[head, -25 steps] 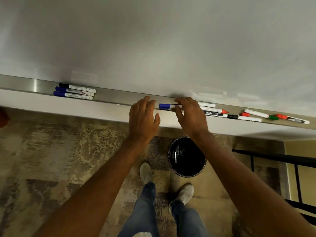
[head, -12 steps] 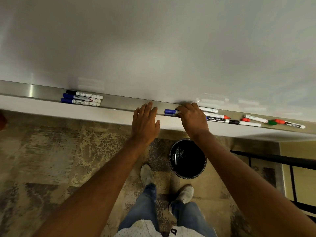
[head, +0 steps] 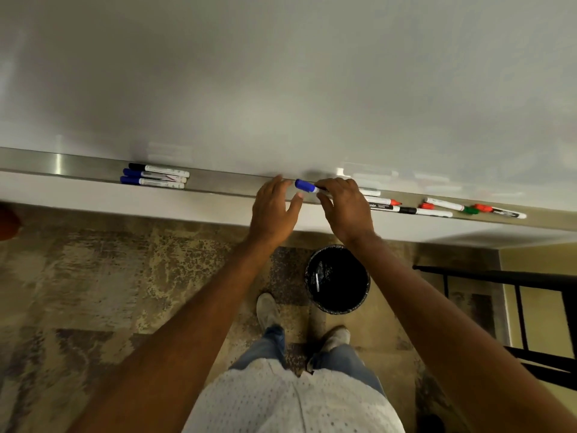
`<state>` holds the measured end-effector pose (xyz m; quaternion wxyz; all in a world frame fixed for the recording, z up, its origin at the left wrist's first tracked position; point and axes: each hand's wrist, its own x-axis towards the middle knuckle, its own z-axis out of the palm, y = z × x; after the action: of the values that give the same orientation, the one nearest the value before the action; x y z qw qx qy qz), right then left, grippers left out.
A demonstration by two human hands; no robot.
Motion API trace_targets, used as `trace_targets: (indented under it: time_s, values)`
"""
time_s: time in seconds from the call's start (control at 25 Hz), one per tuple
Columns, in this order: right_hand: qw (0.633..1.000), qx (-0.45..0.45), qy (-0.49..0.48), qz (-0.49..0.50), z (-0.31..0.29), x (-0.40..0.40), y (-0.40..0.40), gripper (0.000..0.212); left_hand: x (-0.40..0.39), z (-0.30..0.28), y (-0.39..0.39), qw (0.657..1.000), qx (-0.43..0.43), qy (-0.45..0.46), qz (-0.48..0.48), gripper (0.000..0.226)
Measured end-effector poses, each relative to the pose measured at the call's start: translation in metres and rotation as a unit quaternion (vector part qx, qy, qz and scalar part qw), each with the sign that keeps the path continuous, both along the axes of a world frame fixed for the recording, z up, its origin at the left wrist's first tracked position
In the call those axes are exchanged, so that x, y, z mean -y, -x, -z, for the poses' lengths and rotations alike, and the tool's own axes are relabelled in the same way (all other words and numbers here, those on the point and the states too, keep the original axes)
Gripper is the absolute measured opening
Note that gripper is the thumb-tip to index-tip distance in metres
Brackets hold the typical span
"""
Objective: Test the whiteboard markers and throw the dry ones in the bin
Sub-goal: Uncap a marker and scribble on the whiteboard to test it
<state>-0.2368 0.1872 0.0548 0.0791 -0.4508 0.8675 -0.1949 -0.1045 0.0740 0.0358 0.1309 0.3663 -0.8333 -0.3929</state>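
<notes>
My right hand (head: 345,207) is shut on a blue-capped marker (head: 305,186), lifted just off the metal tray (head: 224,182) under the whiteboard (head: 281,89). Its blue cap sticks out to the left of my fingers. My left hand (head: 274,210) hovers open beside it, fingers spread, a little short of the cap. Three markers (head: 154,176) lie together on the tray's left part. Several more markers (head: 437,207), with red, green and black caps, lie on the right part. A black bin (head: 338,279) stands on the floor below my right wrist, with one marker inside.
A patterned carpet (head: 109,292) covers the floor. My feet are just below and left of the bin. A black metal rack (head: 530,307) stands at the right against a yellow wall. A dark red object shows at the far left edge.
My right hand closed on the blue-capped marker and raised it from the tray, tilting the cap up. My left hand shifted slightly toward the cap.
</notes>
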Motion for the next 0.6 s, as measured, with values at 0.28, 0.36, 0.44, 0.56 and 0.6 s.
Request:
trace_targets:
  time_s: [0.28,0.36,0.44,0.56,0.6]
  values:
    - [0.970,0.193,0.125,0.078,-0.064,-0.048,-0.038,0.019,-0.050,-0.090,0.012,0.910,-0.163,-0.372,-0.081,0.028]
    - [0.950,0.249,0.160,0.096,-0.084,-0.062,-0.048,0.015,-0.063,-0.107,0.012,0.888,-0.193,-0.411,-0.067,0.028]
    - [0.926,0.306,0.186,0.121,-0.100,-0.078,-0.053,0.009,-0.079,-0.121,0.013,0.879,-0.202,-0.428,-0.051,0.031]
    - [0.886,0.385,0.208,0.153,-0.119,-0.101,-0.054,0.008,-0.104,-0.137,0.020,0.873,-0.212,-0.439,-0.023,0.031]
    - [0.875,0.406,0.210,0.161,-0.123,-0.108,-0.053,0.009,-0.111,-0.142,0.023,0.873,-0.213,-0.439,-0.015,0.031]
